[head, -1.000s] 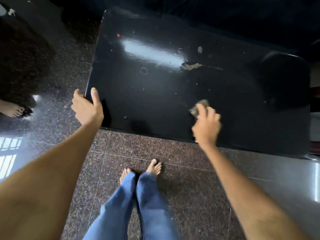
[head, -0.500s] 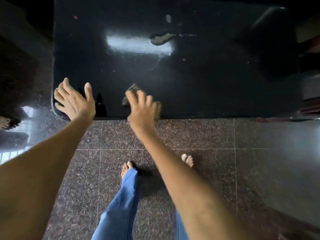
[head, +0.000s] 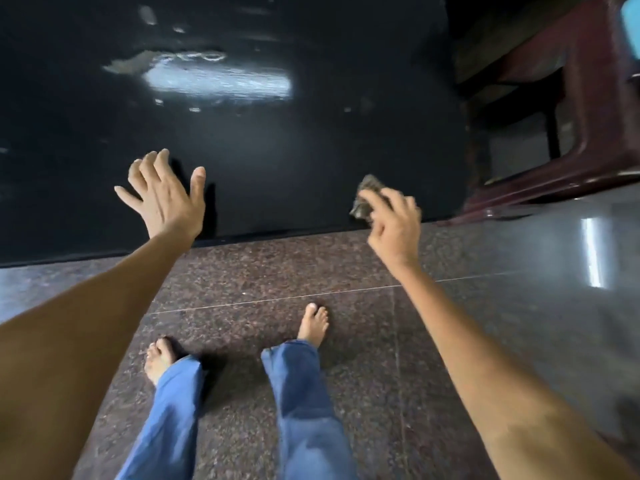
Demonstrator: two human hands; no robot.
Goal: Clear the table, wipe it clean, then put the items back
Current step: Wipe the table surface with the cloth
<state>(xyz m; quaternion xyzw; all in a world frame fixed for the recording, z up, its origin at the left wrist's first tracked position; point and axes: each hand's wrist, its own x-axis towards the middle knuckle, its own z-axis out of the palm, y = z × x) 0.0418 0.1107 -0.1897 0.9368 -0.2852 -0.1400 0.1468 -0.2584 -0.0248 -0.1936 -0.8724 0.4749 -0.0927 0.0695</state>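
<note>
The glossy black table (head: 277,140) fills the upper part of the view, with a pale smear and small specks near a window reflection at its far side. My right hand (head: 393,221) holds a crumpled grey-brown cloth (head: 367,197) at the table's near right corner, close to the front edge. My left hand (head: 166,195) rests flat on the tabletop near the front edge, fingers spread, holding nothing. No other items lie on the visible tabletop.
A dark red plastic stool (head: 571,126) stands right of the table, with something light blue (head: 630,26) on top. Polished brown granite floor (head: 277,271) lies in front. My bare feet and blue jeans (head: 301,393) are below the table edge.
My right hand has swept the cloth along the front edge from the left-middle to the near right corner. I have stepped to the right, and my left hand has moved onto the tabletop.
</note>
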